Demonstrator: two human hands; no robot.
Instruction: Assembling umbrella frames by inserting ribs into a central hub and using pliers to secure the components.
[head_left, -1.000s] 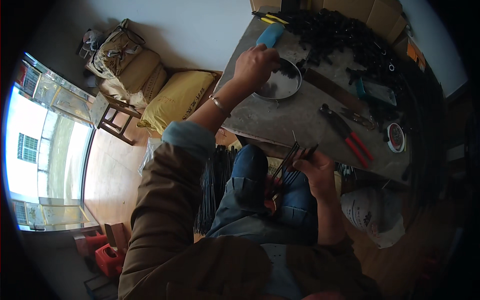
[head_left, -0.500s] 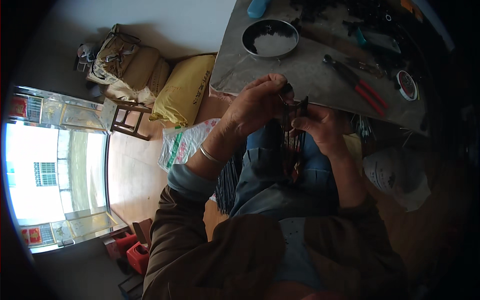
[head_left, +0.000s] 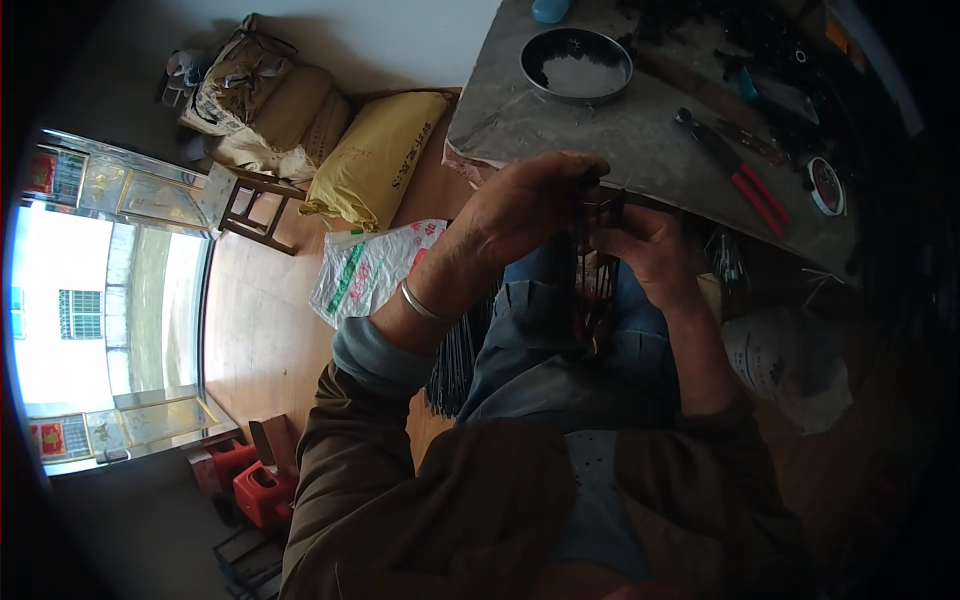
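Above my lap stands a narrow, dark frame of thin rods or strips [head_left: 592, 290], upright; its exact kind is not clear. My left hand [head_left: 525, 205] bends over its top from the left, thumb and fingers closed on a small black piece [head_left: 590, 178] there. From the other side, my right hand [head_left: 655, 252] grips the frame near its upper end, thumb in front and the other fingers partly hidden. A bundle of long dark rods [head_left: 455, 365] lies beside my left leg.
The grey table [head_left: 480, 110] carries a round bowl of white material [head_left: 580, 80], red-handled pliers [head_left: 745, 185], a round tin [head_left: 826, 187] and scattered black parts. Yellow sacks [head_left: 380, 155] and a wooden stool [head_left: 255, 215] stand left. A plastic bag [head_left: 785, 365] lies right.
The view has shifted slightly, so the table appears farther right. My left hand has tipped further over the top of the frame; my right hand keeps its hold.
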